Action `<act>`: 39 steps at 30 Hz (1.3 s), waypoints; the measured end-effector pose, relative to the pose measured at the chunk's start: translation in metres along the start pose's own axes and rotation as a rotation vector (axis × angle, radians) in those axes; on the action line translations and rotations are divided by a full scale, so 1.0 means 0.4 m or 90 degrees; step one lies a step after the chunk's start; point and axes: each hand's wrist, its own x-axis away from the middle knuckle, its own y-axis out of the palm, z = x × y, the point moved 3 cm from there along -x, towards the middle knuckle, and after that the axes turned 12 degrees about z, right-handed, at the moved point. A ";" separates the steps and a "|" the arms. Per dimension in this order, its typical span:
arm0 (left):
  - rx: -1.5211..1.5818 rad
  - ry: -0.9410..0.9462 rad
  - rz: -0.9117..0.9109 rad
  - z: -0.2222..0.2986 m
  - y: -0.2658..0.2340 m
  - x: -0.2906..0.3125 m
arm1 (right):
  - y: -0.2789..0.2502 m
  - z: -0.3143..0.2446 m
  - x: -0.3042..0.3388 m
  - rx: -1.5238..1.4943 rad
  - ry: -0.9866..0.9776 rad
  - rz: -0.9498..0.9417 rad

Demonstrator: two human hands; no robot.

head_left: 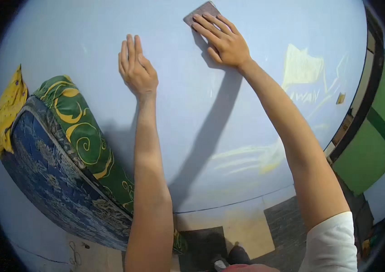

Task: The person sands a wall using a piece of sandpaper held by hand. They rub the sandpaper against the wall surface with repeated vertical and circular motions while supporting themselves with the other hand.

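My right hand [229, 45] presses a greyish-brown piece of sandpaper [207, 7] flat against the pale blue wall [165, 27], high up. Its fingers lie stretched over the sheet's lower part. The left hand [139, 71] rests on the same wall, lower and further left, fingers stretched out and pointing up, holding nothing. Right of my right forearm, a whitish-yellow patch [302, 63] and pale scratched strokes mark the paint. More pale streaks [242, 158] show lower down. Shadows of my arms fall across the wall.
A blue patterned mattress [56, 163] leans at the left beside a green and yellow patterned one [81, 131]. A yellow cloth [10, 111] hangs over the top corner. At the right stands a green door [367, 156] in a dark frame. Dark and beige tiles [249, 231] cover the floor.
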 end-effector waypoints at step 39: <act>0.030 -0.005 0.011 -0.016 0.008 0.018 | -0.012 -0.005 0.019 -0.037 -0.001 -0.007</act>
